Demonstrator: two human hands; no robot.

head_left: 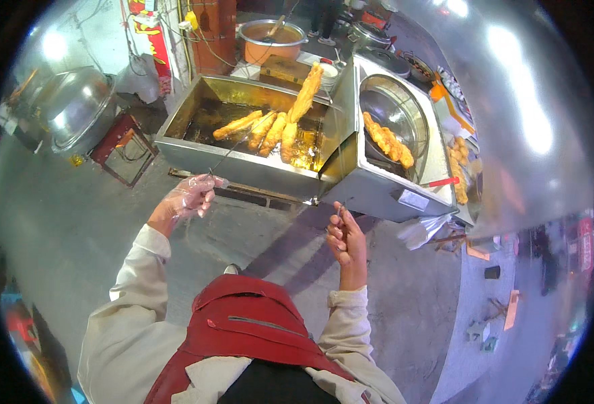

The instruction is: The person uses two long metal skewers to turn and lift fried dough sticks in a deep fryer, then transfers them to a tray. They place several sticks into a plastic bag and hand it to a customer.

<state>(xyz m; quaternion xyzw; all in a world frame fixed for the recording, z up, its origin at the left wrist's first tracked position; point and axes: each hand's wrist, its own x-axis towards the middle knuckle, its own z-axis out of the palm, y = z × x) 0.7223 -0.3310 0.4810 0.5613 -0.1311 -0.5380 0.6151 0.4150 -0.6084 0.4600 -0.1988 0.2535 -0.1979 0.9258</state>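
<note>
My left hand (pixel 191 196), in a clear plastic glove, grips a thin metal rod (pixel 231 151) that reaches over the fryer's front wall to the fried dough sticks (pixel 274 134). Several golden sticks lie side by side in the dark oil of the steel fryer (pixel 241 169). Another dough stick (pixel 306 93) slants up over the far rim, its lower end at the others. My right hand (pixel 346 235) is closed around a slim metal tool (pixel 341 208) in front of the fryer's right corner; most of this tool is hidden or too faint to follow.
Right of the fryer, a steel stand (pixel 387 189) carries a wire basket (pixel 420 131) and a twisted dough stick (pixel 387 140). A red-handled tool (pixel 440 182) juts from its edge. Behind stands a large pot (pixel 271 50); a stool (pixel 125 149) and covered metal pot (pixel 82 108) are left.
</note>
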